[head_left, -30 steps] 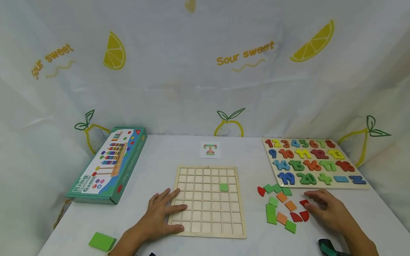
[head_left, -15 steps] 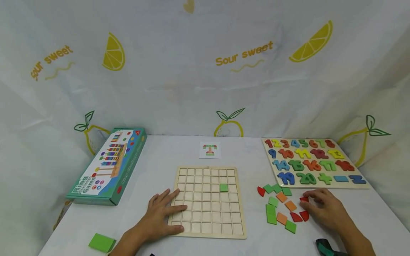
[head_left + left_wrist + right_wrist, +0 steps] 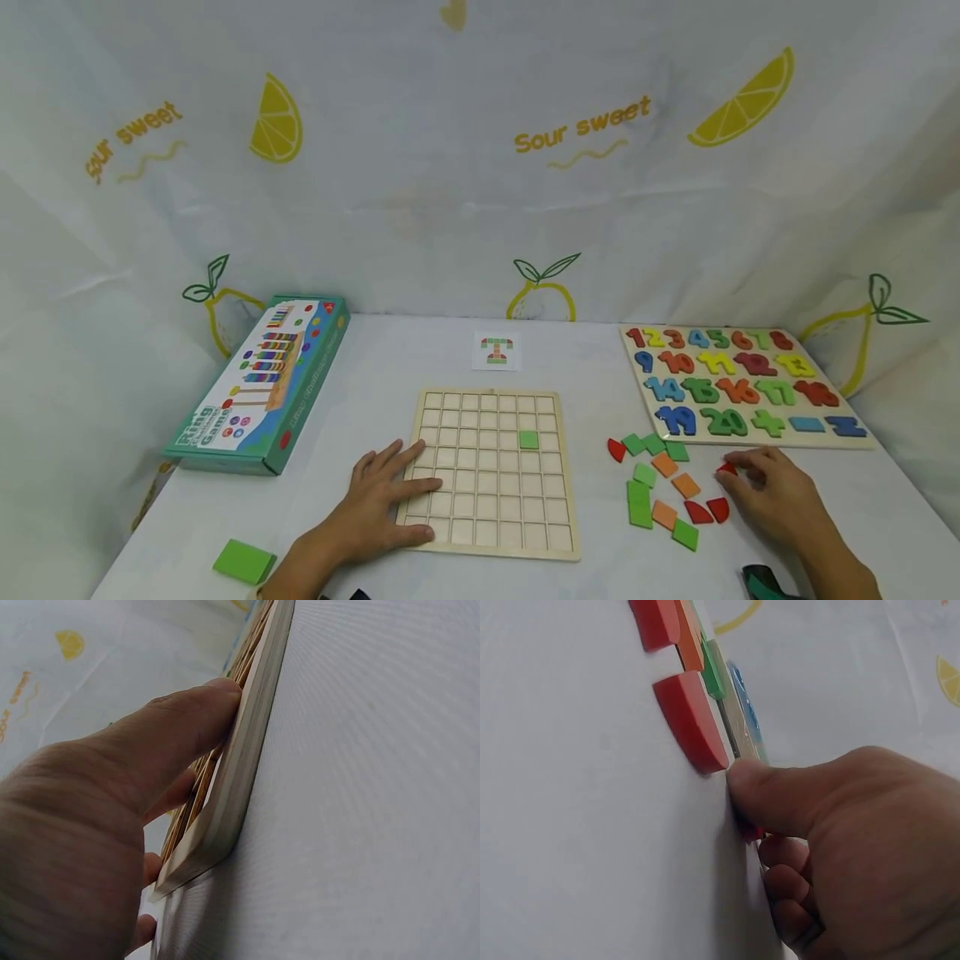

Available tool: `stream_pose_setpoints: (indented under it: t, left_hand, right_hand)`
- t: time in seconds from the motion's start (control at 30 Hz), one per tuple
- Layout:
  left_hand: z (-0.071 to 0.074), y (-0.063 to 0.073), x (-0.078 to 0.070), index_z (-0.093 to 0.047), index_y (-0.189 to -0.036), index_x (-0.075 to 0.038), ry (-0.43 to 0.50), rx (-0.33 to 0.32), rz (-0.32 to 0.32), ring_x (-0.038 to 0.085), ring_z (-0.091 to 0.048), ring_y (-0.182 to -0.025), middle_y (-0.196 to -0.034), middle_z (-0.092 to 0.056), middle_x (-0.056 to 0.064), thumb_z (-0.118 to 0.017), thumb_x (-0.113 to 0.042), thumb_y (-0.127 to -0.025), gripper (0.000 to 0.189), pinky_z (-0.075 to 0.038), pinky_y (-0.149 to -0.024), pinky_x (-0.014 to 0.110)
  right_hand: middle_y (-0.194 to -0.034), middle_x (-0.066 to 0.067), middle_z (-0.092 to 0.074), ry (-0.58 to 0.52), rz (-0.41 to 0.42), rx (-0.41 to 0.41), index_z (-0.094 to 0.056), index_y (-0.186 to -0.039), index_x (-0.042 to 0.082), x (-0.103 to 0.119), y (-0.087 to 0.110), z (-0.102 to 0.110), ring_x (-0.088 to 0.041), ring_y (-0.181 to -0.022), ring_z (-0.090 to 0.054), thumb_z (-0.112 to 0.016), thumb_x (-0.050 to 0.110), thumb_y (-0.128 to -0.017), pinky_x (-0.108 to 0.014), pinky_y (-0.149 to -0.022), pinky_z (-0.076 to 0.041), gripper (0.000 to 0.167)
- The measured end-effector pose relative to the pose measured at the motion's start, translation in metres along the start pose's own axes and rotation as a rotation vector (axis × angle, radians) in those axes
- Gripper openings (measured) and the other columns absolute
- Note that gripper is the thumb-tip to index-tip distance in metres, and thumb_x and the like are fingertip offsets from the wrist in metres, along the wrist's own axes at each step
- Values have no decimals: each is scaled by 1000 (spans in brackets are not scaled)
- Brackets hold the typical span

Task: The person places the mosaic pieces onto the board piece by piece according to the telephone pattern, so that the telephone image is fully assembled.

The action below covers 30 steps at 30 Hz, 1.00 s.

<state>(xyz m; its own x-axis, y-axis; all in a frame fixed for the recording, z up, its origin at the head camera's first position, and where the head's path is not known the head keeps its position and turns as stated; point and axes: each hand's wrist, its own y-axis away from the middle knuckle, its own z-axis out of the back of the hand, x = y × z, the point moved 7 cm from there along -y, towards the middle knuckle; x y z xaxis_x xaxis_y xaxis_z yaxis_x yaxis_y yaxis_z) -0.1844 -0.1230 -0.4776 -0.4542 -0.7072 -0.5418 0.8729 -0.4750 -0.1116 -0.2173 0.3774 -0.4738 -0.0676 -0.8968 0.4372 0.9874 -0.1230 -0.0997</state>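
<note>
My left hand (image 3: 375, 500) lies with spread fingers on the left edge of a wooden grid board (image 3: 491, 546); in the left wrist view the thumb (image 3: 176, 727) presses on the board's rim (image 3: 244, 750). One green square tile (image 3: 528, 439) sits in a cell at the board's upper right. Over on the right, my right hand (image 3: 776, 496) pinches a red quarter-circle tile (image 3: 726, 469) between thumb and index finger. Mostly hidden by the thumb, that tile shows only a red sliver (image 3: 751, 832) in the right wrist view. Two more red tiles (image 3: 717, 509) lie just left of the hand.
Green, orange and red tiles (image 3: 663, 513) lie loose right of the board. Behind them is a number puzzle (image 3: 750, 433). A pattern card (image 3: 497, 351) lies beyond the board. A game box (image 3: 258, 387) stands left, a green block (image 3: 244, 561) front left, a black-and-green object (image 3: 761, 581) front right.
The right thumb and index finger have closed on the red tile and shifted it slightly right, away from the other red tiles. My left hand stays on the board.
</note>
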Motion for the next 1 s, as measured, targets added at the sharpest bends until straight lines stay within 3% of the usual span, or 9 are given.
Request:
stream_pose_setpoints:
  t: [0.23, 0.37, 0.47, 0.53, 0.8, 1.0]
  left_hand:
    - [0, -1, 1, -67, -126, -31, 3, 4, 5, 39, -17, -141, -154, -32, 6, -69, -63, -76, 59, -5, -102, 63]
    - [0, -1, 1, -66, -126, -31, 4, 0, -2, 40, -17, -140, -154, -32, 7, -69, -63, -77, 59, -6, -102, 63]
    - [0, -1, 0, -67, -126, -30, 2, -9, -16, 41, -19, -140, -153, -32, 8, -69, -63, -77, 59, -7, -102, 64]
    - [0, 0, 0, -67, -125, -29, 5, -14, -19, 41, -19, -140, -153, -33, 8, -69, -62, -77, 58, -7, -102, 64]
    - [-2, 1, -1, -67, -126, -28, 33, -5, -11, 43, -17, -140, -153, -32, 9, -68, -64, -77, 60, -5, -101, 66]
    - [0, 0, 0, -67, -126, -29, 10, -22, -29, 43, -18, -139, -153, -32, 8, -68, -64, -77, 60, -6, -101, 65]
  right_hand:
    - [-103, -22, -56, -24, 82, -34, -60, -112, -8, 10, 5, 4, -38, -88, -54, -71, -1, -83, -57, -78, -48, 32]
    - [-96, -17, -61, -52, 143, -95, -60, -114, -6, 23, 9, 20, -30, -81, -54, -70, -3, -84, -31, -69, -51, 33]
    - [-94, -16, -63, -82, 217, -172, -63, -114, -6, 41, 12, 37, -28, -80, -55, -73, -4, -82, -12, -63, -42, 34]
    - [-95, -16, -65, -94, 272, -214, -64, -113, -5, 55, 14, 47, -28, -81, -56, -75, -2, -80, -8, -66, -39, 35]
    - [-101, -13, -66, -172, 424, -271, -68, -110, 0, 112, 17, 78, -22, -86, -52, -78, 1, -79, -7, -69, -39, 33]
    - [-99, -5, -64, -252, 498, -294, -68, -113, 1, 152, 16, 79, -12, -87, -46, -76, -3, -79, -12, -64, -43, 35]
